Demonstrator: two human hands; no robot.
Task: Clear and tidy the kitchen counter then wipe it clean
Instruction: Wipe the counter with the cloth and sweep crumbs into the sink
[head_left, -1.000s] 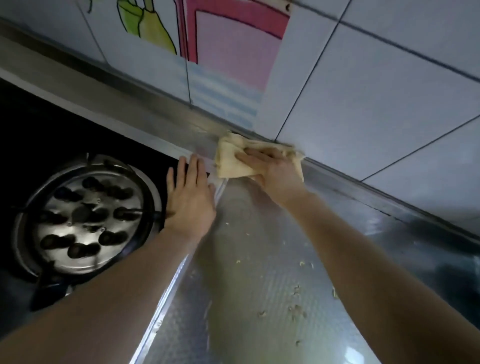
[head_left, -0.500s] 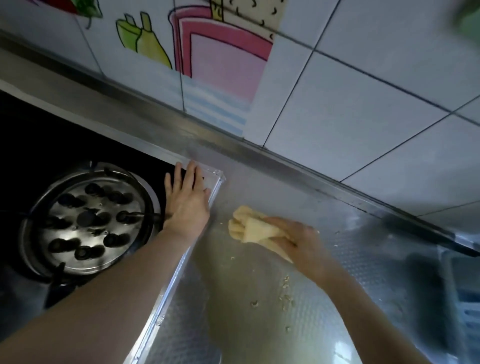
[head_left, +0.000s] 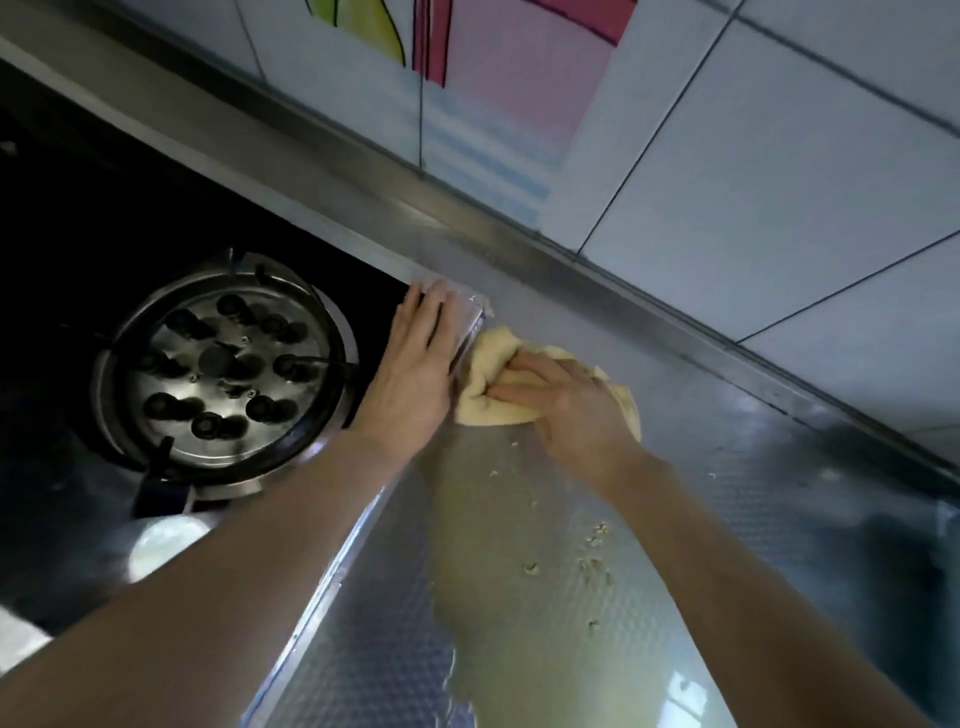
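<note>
A crumpled pale yellow cloth (head_left: 491, 384) lies on the steel counter (head_left: 519, 597), right beside the stove's edge. My right hand (head_left: 566, 405) presses down on it, fingers curled over its folds. My left hand (head_left: 415, 371) rests flat on the black stove top (head_left: 104, 218) at its right edge, fingers straight, holding nothing. Small pale crumbs (head_left: 592, 545) are scattered on the counter nearer to me than the cloth.
A round metal burner (head_left: 223, 364) sits on the stove left of my left hand. A steel ledge (head_left: 519, 249) runs along the tiled wall (head_left: 779, 182) behind the counter. A dark shape (head_left: 904, 545) lies at the counter's right.
My right hand has slid the cloth from the middle of the counter back up and left to the stove's edge. My left hand has stayed on the stove top.
</note>
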